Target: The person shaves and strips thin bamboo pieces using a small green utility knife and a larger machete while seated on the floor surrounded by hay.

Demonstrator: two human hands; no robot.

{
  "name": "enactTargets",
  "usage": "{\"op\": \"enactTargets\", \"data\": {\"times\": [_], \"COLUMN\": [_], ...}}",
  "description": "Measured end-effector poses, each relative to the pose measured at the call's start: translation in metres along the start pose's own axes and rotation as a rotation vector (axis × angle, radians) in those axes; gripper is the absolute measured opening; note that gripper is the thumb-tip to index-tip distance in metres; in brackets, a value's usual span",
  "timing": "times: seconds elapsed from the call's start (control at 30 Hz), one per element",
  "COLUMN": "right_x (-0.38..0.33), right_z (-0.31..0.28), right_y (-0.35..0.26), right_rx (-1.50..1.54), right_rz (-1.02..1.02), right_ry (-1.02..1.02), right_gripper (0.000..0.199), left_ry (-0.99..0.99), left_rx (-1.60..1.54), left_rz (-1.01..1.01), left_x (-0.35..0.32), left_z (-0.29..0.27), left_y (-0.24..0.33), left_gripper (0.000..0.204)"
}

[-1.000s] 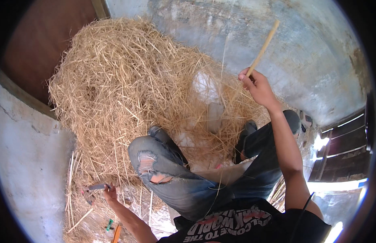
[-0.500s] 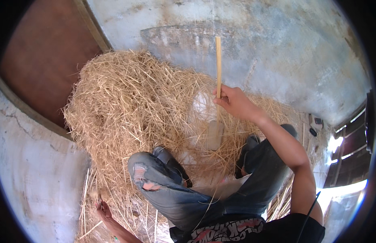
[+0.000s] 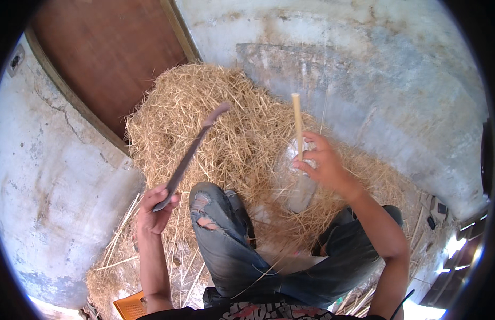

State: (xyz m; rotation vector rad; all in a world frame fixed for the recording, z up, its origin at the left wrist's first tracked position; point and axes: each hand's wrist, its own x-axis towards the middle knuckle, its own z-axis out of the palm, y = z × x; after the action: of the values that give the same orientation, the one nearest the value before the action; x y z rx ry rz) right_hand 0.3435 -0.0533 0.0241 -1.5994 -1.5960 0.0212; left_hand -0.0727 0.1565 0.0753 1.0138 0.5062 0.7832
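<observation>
One blade (image 3: pixel 187 156) in left fingers (image 3: pixel 154 195), stick (image 3: pixel 297 118) in right fingers (image 3: pixel 311 155), lettered shirt (image 3: pixel 276 311)

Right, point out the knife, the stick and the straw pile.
Knife (image 3: pixel 186 160): head view, middle of the dark blade.
Stick (image 3: pixel 297 125): head view, middle of its visible length.
Straw pile (image 3: pixel 236 144): head view, middle of the heap.

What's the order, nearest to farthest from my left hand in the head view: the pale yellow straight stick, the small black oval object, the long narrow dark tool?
1. Long narrow dark tool: in the grip of your left hand.
2. Pale yellow straight stick: to the right, in your right hand.
3. Small black oval object: at the far right.
</observation>
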Motion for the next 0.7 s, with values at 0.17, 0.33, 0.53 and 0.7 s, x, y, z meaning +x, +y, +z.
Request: {"op": "enactTargets", "data": {"times": [0.17,0.33,0.53,0.7], "right_x": [-0.004,-0.019,-0.032,-0.039], "right_z": [-0.014,-0.051,-0.075,-0.066], "right_y": [-0.002,0.017,0.025,0.014], "right_rx": [-0.079,-0.182,-0.077,0.25], "right_rz": [-0.069,-0.097,-0.162,-0.068], "right_ry": [0.031,0.019,-0.116,-0.213], "right_gripper": [0.029,0.031,0.03,0.024], "left_ry": [-0.342,-0.58,-0.813,-0.93], "left_rx": [-0.071,0.104,0.226,0.265], "left_rz": [-0.261,-0.419,-0.363,-0.338], "left_x": [0.028,0.04,0.061,0.084], "left_z": [0.08,0.131,0.122,0.11], "left_y": [-0.025,-0.025,0.011,0.041], "left_gripper": [0.046,0.047,0.042,0.052]}}
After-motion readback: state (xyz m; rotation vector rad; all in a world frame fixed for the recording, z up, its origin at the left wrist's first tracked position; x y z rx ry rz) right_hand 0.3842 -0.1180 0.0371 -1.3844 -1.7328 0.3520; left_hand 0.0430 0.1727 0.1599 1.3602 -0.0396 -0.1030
